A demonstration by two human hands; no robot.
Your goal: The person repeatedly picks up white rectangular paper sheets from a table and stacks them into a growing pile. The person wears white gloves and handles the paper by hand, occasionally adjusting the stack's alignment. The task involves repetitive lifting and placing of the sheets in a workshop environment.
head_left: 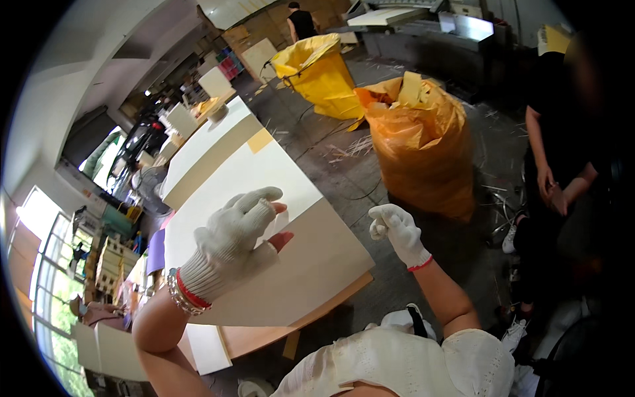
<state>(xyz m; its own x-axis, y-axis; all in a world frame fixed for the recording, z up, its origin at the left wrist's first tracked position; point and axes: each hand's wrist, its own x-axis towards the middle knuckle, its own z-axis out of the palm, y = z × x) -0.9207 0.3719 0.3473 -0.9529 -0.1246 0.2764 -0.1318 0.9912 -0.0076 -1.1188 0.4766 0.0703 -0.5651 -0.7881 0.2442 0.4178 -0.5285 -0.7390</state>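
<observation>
Left of centre, the left hand [231, 237], fingers parted, could nudge the sheet [291, 268] off the surface [253, 337] because the right hand [399, 230], curled closed, steadies nothing.

White knit gloves [228, 243], red-edged cuffs [200, 272], beaded left-wrist bracelets [183, 295], and a cream short-sleeved top [390, 362]

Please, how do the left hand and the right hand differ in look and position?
The left hand shows bare fingertips; the right hand shows none. The left hand has bracelets at its wrist; the right hand has none visible. The left hand appears over the white board, the right hand beyond its edge. Both wear white gloves with red cuff edges.
</observation>
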